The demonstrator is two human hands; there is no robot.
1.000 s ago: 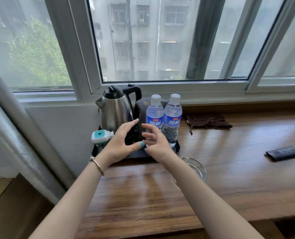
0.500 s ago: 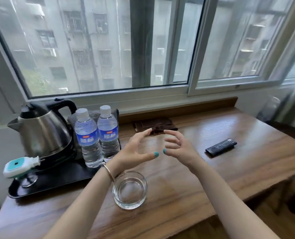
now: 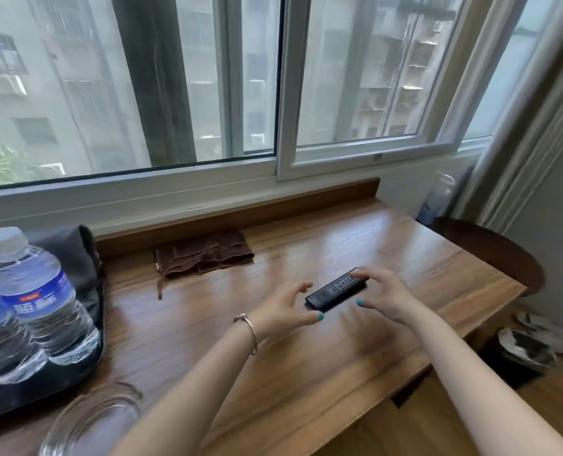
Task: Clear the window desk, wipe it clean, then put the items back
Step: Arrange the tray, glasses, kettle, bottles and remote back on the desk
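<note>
Remote control (image 3: 336, 288) flat on worktop (image 3: 306, 373), between both hands: right hand (image 3: 383, 296) arched over its far end, left hand (image 3: 285, 307) spread beside it, apart. Best lifted by the long edges, kept level.

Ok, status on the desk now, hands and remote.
Right hand fingers resting on remote, no grip yet. Left hand open beside it. Remote flat on desk. Nothing in the way.
</note>
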